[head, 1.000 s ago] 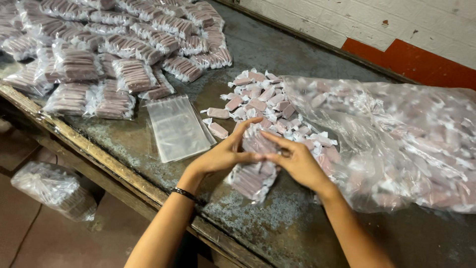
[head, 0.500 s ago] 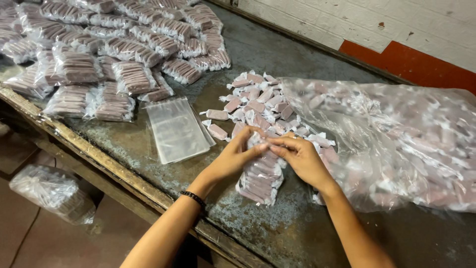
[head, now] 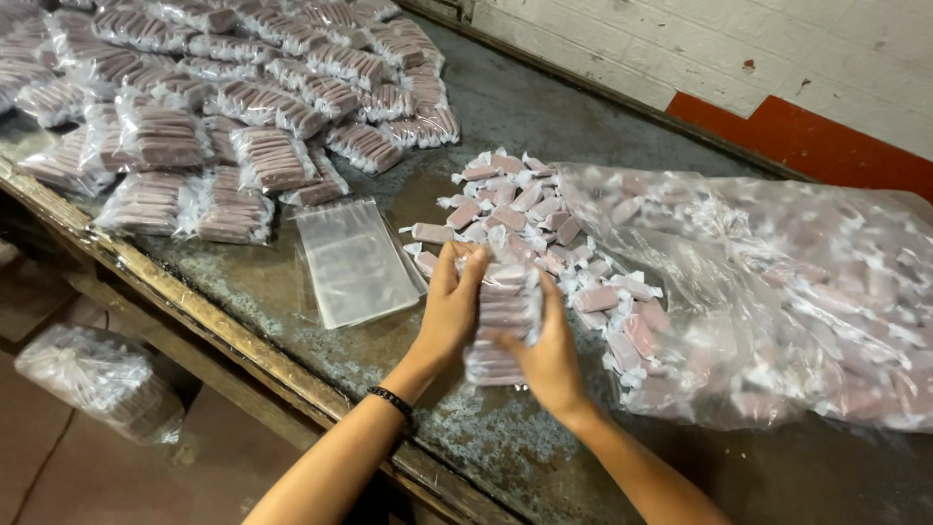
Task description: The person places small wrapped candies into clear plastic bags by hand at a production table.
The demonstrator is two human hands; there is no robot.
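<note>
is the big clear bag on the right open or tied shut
Open: the big clear bag lies on its side with its mouth toward the hands, and loose wrapped candies spill from it onto the table.

Worn grey metal tabletop [head: 603, 126], scratched and blotchy, with a rough wooden edge [head: 194, 321] along the near left side. Beyond the far edge, a white block wall [head: 680, 39] with a red band [head: 807, 146] at its base on the right. Reddish-brown floor [head: 58, 476] below at near left. Even, dim indoor light.
</note>
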